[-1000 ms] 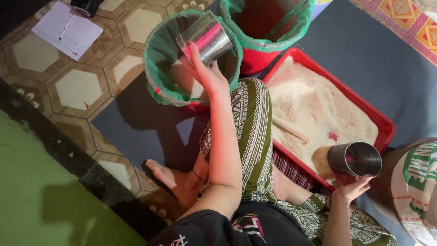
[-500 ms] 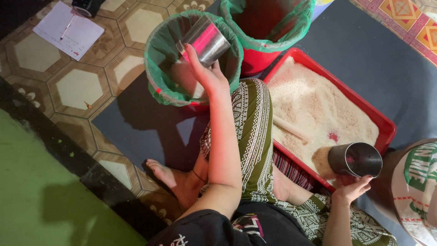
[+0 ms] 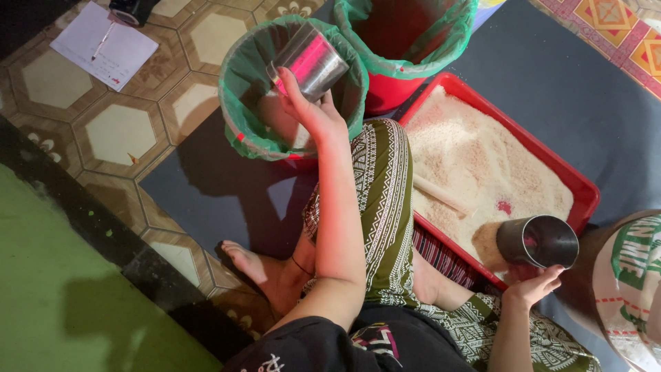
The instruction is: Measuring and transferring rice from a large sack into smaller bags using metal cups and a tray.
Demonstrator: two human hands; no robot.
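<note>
The shiny steel cup (image 3: pixel 313 63) in my left hand (image 3: pixel 308 110) has tipped a little further over the green-lined bucket (image 3: pixel 242 96) than it was a second ago, its mouth now angled down into the liner, so I judge the pour is nearly finished. My left hand is closed around the cup's base. My right hand (image 3: pixel 533 286) has hardly moved: its fingers curl under a second steel cup (image 3: pixel 538 241), which lies on its side at the edge of the red tray of pale grain (image 3: pixel 475 158).
</note>
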